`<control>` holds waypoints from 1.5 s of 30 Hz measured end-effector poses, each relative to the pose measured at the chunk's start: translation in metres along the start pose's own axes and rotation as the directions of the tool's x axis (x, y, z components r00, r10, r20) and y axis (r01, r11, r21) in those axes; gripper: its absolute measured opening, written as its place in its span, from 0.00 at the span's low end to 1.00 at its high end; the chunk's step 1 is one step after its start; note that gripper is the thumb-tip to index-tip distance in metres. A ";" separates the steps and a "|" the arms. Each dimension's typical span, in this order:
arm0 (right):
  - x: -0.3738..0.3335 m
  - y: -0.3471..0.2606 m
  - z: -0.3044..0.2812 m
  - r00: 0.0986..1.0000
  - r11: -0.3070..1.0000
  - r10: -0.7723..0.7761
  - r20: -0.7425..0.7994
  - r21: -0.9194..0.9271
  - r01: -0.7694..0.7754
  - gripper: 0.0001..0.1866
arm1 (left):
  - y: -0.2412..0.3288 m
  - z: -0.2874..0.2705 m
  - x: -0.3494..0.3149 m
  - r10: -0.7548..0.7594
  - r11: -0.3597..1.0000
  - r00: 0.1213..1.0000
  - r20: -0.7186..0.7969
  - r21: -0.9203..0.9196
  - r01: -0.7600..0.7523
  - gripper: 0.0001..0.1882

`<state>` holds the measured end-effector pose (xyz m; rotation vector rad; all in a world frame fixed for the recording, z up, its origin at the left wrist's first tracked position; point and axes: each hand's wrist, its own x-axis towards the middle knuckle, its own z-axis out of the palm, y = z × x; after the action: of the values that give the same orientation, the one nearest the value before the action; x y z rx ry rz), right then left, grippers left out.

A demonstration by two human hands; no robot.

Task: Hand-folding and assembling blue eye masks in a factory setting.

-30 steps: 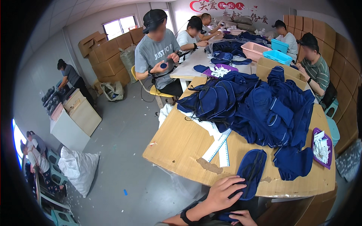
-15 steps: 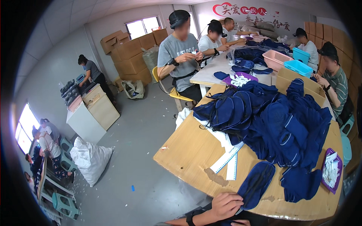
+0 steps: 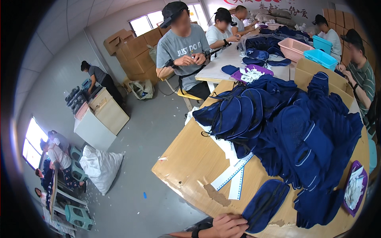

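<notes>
Left hand [image 3: 230,226] sat at the bottom edge, fingers curled loosely, touching the near end of one flat blue pouch [image 3: 265,205] on the wooden table [image 3: 190,162]; right hand was out of frame, so can't tell its state. Looked early: a big heap of blue bags [image 3: 293,127] filled the centre and right, none visibly set aside as done.
</notes>
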<state>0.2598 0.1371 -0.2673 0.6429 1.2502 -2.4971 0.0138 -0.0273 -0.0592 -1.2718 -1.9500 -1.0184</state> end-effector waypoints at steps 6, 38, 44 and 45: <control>-0.041 -0.042 0.019 0.987 0.998 0.062 -0.147 0.019 -0.060 0.11 | 0.014 -0.015 0.000 -0.054 0.996 0.999 -0.006 0.076 0.054 0.07; 0.022 -0.051 0.072 0.968 0.963 0.248 -0.035 -0.095 -0.250 0.20 | 0.011 -0.009 -0.014 -0.031 0.996 1.000 0.002 0.084 0.031 0.16; 0.026 -0.047 0.073 0.966 0.961 0.253 -0.052 -0.100 -0.257 0.19 | 0.014 -0.011 -0.009 -0.113 0.994 0.991 0.066 0.005 0.113 0.16; 0.026 -0.048 0.075 0.969 0.966 0.242 -0.045 -0.086 -0.245 0.19 | 0.014 -0.012 -0.007 -0.114 0.993 0.991 0.067 0.003 0.114 0.16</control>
<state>0.1966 0.1037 -0.2083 0.7688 1.2085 -2.2255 0.0307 -0.0373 -0.0546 -1.2209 -2.0941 -1.0437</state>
